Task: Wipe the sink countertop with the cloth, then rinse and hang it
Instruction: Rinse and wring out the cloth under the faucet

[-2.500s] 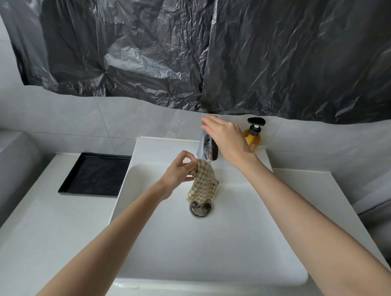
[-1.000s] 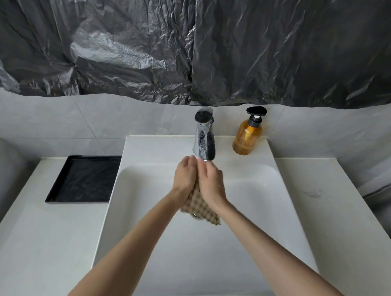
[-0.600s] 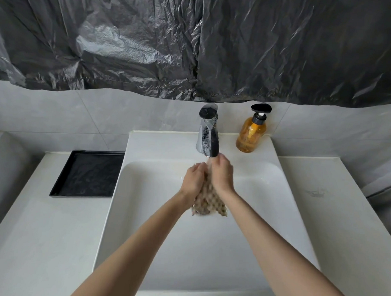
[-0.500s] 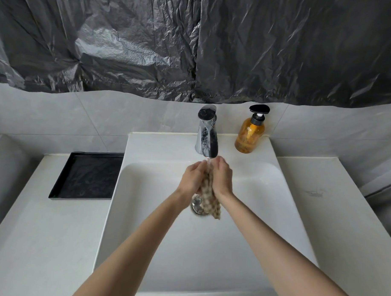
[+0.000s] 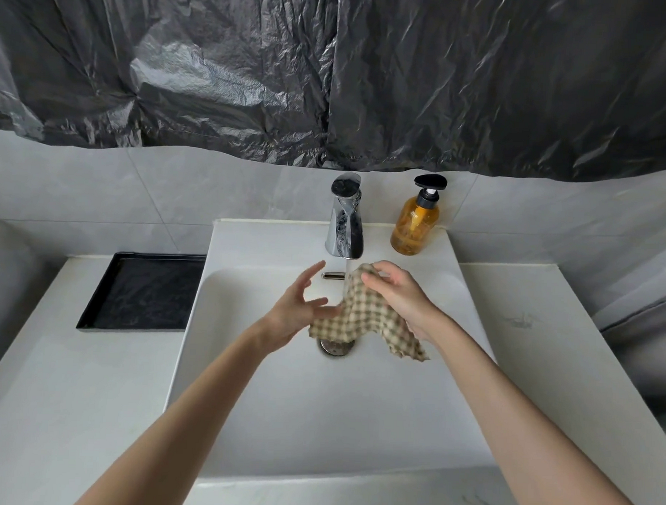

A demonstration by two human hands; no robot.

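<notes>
A beige checked cloth [image 5: 359, 313] hangs spread out in the white sink [image 5: 356, 411], under the stream of water from the chrome tap [image 5: 344, 222]. My right hand [image 5: 401, 296] grips the cloth's upper right part, fingers curled over its top edge. My left hand [image 5: 297, 307] is beside the cloth with fingers spread and straight; its fingertips touch the cloth's left edge. The drain [image 5: 335, 345] shows just below the cloth.
An amber soap bottle [image 5: 415, 221] with a black pump stands right of the tap. A black tray [image 5: 145, 291] lies on the white countertop [image 5: 54, 393] to the left. Black plastic sheeting [image 5: 330, 71] covers the wall above.
The two hands, pressed together round the bunched cloth under the tap, have parted. The cloth has opened out, held by the right hand, and the left hand has spread its fingers.
</notes>
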